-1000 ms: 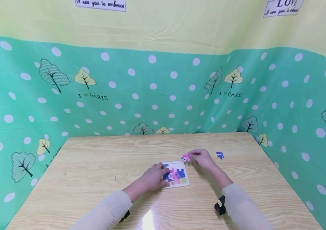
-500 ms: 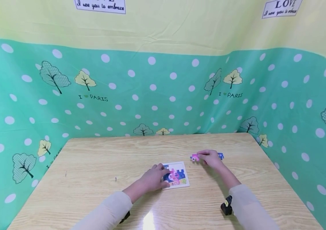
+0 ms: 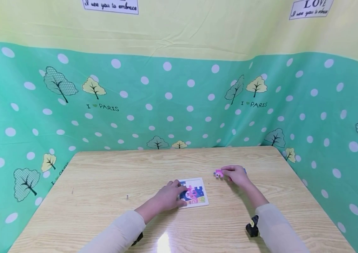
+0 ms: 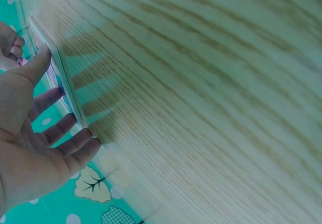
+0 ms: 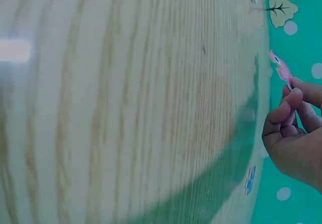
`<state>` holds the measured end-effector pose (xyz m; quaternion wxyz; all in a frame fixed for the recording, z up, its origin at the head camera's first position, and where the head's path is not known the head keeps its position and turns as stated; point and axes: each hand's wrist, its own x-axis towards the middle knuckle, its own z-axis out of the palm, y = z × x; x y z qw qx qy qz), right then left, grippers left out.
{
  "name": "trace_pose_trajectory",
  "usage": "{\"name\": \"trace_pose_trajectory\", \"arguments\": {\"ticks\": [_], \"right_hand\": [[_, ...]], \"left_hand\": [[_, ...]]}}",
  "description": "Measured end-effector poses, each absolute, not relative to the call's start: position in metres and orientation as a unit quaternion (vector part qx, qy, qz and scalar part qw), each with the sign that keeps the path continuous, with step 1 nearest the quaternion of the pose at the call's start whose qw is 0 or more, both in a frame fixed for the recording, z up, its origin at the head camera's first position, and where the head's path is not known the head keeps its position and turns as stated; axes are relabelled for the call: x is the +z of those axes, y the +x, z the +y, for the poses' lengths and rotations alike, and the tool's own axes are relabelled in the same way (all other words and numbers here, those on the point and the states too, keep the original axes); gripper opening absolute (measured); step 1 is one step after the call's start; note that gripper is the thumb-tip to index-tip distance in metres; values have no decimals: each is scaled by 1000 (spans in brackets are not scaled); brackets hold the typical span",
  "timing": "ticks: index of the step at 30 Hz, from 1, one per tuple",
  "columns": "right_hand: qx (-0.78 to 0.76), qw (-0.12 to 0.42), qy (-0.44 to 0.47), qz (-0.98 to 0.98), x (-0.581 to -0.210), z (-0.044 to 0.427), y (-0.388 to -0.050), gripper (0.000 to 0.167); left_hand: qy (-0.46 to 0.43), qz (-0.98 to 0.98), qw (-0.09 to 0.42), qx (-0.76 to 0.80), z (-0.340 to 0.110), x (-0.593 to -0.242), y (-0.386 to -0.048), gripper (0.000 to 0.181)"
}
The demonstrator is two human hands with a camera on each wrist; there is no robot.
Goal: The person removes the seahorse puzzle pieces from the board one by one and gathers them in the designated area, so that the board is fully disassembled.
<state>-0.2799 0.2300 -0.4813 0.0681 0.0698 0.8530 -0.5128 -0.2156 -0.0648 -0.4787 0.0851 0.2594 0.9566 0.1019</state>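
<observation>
My left hand (image 3: 166, 196) rests over the left side of a white-framed jigsaw puzzle (image 3: 199, 192), its fingers spread. In the left wrist view, the thumb and fingertips touch the frame's edge (image 4: 73, 96). The picture is pink and blue, and a pale gap shows at the top. To the right of the puzzle, above the table, my right hand (image 3: 237, 175) pinches a pink puzzle piece (image 3: 218, 173) with an eye printed on it. A blue puzzle piece (image 5: 249, 180) lies on the table, mostly hidden behind the right hand in the head view.
The wooden table (image 3: 103, 175) ends at a green and yellow curtain (image 3: 179, 105) behind and at the sides. A tiny dark bit (image 3: 127, 197) lies left of the puzzle. A black wrist device (image 3: 252, 227) hangs under the right sleeve.
My right hand has moved right with the pink piece, away from the puzzle's top right corner, and now covers most of the blue piece. The left hand has stayed on the puzzle.
</observation>
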Motion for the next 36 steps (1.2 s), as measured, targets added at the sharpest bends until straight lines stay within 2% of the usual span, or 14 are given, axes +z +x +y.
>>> {"name": "trace_pose_trajectory", "arguments": {"ticks": [18,36], "right_hand": [[-510,80,73,853,-485,244,-284,30],[-412,32,35,910,-491,247,-285,23]], "left_hand": [[259,956,84,107,-66,-478,-215,57],[257,957,86,108,-65,-476,-214,58]]}}
